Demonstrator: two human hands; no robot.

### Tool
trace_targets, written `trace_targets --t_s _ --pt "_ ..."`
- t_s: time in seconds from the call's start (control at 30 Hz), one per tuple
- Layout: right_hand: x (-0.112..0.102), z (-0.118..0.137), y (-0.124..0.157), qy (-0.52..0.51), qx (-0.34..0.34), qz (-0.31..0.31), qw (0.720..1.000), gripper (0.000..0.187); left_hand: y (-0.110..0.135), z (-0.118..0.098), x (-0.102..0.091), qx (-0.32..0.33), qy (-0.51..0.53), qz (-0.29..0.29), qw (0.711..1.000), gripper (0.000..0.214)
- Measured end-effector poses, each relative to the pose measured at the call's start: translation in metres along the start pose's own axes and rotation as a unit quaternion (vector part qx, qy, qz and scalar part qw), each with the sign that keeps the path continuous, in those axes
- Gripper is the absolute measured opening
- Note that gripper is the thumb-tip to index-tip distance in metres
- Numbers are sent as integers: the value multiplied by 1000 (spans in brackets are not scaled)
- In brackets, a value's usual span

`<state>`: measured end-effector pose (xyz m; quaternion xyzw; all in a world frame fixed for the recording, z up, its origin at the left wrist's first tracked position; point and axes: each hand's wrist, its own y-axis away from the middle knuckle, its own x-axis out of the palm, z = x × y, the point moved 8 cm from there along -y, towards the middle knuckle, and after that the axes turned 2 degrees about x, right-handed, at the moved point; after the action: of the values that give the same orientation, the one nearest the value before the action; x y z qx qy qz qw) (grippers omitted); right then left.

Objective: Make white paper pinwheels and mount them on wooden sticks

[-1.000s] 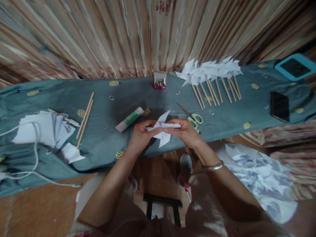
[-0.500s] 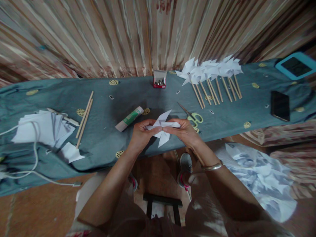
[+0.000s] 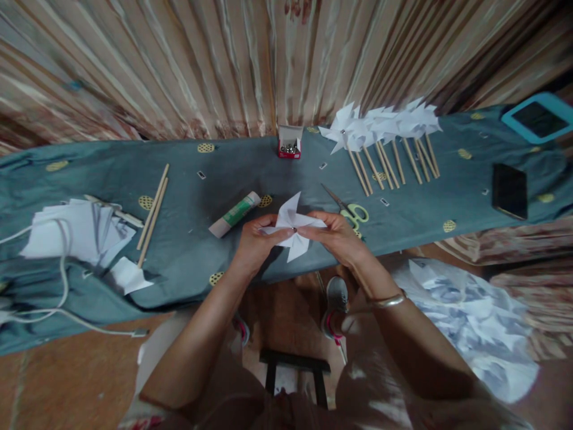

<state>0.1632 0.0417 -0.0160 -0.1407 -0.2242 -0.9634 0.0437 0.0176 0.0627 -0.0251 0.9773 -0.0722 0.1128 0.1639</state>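
Between my two hands is a white paper pinwheel [image 3: 290,209], held above the front edge of the cloth-covered table [image 3: 188,239]. A small metal thumbtack [image 3: 294,230] shows at its centre. My left hand [image 3: 258,240] is closed on the left blade, its thumb reaching to the tack. My right hand [image 3: 332,234] grips the right blade, its thumb also close to the centre. A green and white glue stick [image 3: 235,214] lies just beyond my left hand. Scissors with light green handles [image 3: 356,213] lie beyond my right hand.
A red box of tacks [image 3: 289,149] stands at the back. Finished pinwheels on sticks [image 3: 385,128] lie right of it. Paper sheets [image 3: 71,233], wooden sticks [image 3: 154,209] and a white cable [image 3: 65,280] are at left. A phone [image 3: 509,191] lies right; a bag of pinwheels [image 3: 474,322] sits below.
The pinwheel has tilted to face me more, and the tack at its centre has come into view. Both hands keep their grip in nearly the same place.
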Motion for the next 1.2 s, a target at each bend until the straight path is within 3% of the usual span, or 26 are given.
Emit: trace_targets --t_s 0.83,1.2 --pt "1 -5 0 33 20 3 999 33 2 -3 2 21 1 9 1000 34" --pt "3 -3 -1 68 -4 7 998 34 3 -1 -2 19 2 -7 1000 36"
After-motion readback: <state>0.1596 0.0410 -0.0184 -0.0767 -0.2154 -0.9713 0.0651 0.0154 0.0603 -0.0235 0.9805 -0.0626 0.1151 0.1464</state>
